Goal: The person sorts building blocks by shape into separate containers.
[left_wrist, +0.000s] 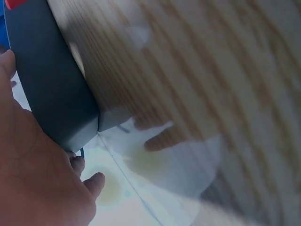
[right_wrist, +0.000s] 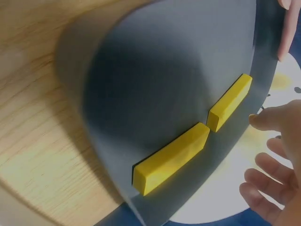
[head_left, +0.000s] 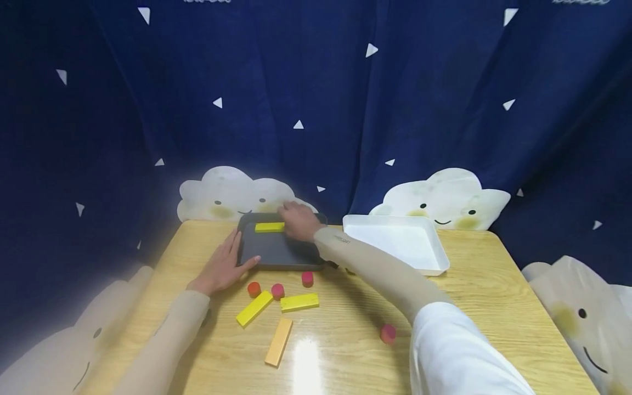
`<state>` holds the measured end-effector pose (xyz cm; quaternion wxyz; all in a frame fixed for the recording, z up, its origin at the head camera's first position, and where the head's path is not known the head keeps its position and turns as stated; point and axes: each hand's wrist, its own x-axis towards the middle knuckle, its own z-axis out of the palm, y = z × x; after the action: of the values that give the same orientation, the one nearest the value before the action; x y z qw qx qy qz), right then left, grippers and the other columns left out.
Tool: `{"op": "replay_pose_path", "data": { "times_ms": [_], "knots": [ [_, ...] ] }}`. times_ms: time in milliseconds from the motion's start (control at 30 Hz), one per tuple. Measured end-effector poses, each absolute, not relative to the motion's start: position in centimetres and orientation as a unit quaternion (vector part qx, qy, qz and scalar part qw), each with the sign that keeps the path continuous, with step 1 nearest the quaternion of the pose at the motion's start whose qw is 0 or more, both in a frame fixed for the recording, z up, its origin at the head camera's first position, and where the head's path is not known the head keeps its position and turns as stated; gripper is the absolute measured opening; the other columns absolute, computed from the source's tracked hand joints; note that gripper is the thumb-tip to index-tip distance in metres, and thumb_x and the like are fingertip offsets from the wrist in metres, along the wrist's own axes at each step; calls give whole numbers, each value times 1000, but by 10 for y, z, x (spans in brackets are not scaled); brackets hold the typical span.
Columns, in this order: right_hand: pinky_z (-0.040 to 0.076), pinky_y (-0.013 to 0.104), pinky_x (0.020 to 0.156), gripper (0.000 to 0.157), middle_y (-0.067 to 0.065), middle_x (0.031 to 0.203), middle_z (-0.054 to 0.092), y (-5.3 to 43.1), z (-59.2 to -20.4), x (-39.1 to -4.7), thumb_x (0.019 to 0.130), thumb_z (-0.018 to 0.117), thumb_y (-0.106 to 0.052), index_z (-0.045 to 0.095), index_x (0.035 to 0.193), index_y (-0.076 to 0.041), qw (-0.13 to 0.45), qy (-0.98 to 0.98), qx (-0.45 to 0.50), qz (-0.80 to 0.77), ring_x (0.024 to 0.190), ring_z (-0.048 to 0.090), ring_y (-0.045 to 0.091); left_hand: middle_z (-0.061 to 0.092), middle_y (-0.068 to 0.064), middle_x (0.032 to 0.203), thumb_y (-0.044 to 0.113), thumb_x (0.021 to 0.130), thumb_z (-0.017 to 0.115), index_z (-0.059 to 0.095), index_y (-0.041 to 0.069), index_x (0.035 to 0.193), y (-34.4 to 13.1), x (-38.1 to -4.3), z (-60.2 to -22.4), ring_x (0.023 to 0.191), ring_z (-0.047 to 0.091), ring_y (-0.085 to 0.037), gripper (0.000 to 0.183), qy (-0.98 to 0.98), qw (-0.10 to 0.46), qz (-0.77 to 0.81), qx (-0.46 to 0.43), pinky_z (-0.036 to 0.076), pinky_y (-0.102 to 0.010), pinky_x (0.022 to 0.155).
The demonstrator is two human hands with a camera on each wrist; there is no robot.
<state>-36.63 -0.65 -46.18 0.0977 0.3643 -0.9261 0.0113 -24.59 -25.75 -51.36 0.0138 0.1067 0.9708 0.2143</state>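
In the head view my left hand (head_left: pixel 220 267) rests at the near left corner of a dark grey tray (head_left: pixel 281 258), fingers along its left side and thumb at the front rim. Two yellow blocks (right_wrist: pixel 171 160) lie end to end inside the tray, along its far wall, in the right wrist view. From the head camera one yellow block (head_left: pixel 269 227) shows, while my right hand (head_left: pixel 300 220) hides the other. Over the tray's far rim, the right hand (right_wrist: pixel 277 165) holds nothing; its fingers are loosely bent and apart from the blocks.
A white tray (head_left: pixel 400 238) stands to the right. In front of the grey tray lie a red cylinder (head_left: pixel 254 289), pink cylinders (head_left: pixel 308 278), two yellow blocks (head_left: pixel 299 302) and an orange block (head_left: pixel 278 342). Another pink cylinder (head_left: pixel 388 333) sits nearer the right arm. A blue curtain hangs behind.
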Motion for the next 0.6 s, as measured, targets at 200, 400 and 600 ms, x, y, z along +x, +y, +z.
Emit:
{"op": "replay_pose_path", "data": {
  "times_ms": [200,400,600],
  "knots": [
    [59,41,78,32,8,109,63,13,-453,-350,96,80,-16,67,124,-7,113,-917,379,44,99,64,26,3,-28,177,75,102,49,7,-5,169,-256,-245,-513,161,12,-51,113,970,14,218,106,16,-66,130],
    [60,38,80,33,6,112,65,27,-447,-329,98,78,-19,68,128,-9,117,-909,397,60,101,65,23,3,-28,177,77,102,46,5,-5,169,-258,-248,-516,162,12,-50,113,971,15,212,109,15,-65,131],
    [61,37,89,38,5,120,67,39,-439,-306,97,80,-26,68,130,-11,115,-899,418,58,104,66,21,2,-28,177,76,102,47,5,-4,170,-259,-248,-518,162,11,-49,113,971,16,212,111,13,-65,131]
  ]
}}
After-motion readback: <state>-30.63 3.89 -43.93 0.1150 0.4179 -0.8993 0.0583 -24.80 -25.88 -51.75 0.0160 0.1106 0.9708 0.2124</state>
